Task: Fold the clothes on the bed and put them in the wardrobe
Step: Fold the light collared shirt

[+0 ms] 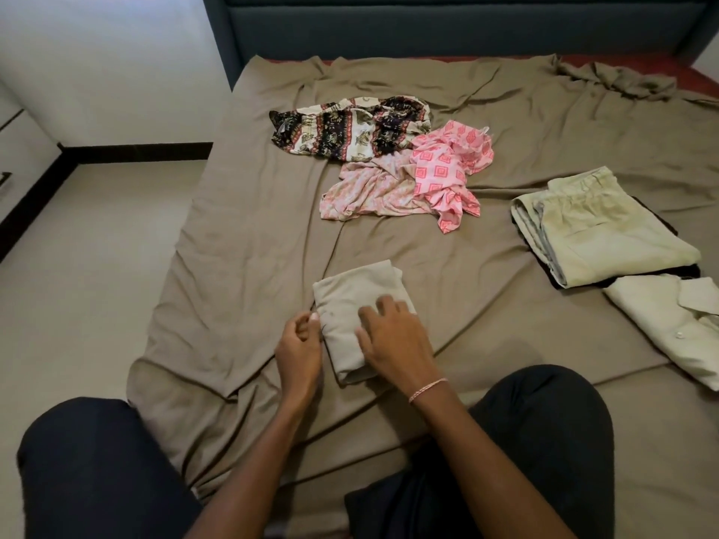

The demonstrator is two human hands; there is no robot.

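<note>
A small folded beige garment (356,293) lies on the brown bedsheet (241,243) just in front of me. My right hand (393,336) rests flat on its near right part, fingers spread. My left hand (298,350) is at the garment's left edge with fingers curled, pinching that edge. Farther back lie unfolded clothes: a black, white and red patterned piece (342,128), a pale pink floral piece (369,190) and a bright pink geometric piece (447,169). On the right sit folded pale green trousers (599,231) and a folded cream shirt (673,324).
A dark blue headboard (447,25) stands at the far end of the bed. Tiled floor (78,266) and a white wall with black skirting are to the left. My dark-trousered knees (97,468) frame the near edge. A crumpled fold of sheet (618,81) lies at the far right.
</note>
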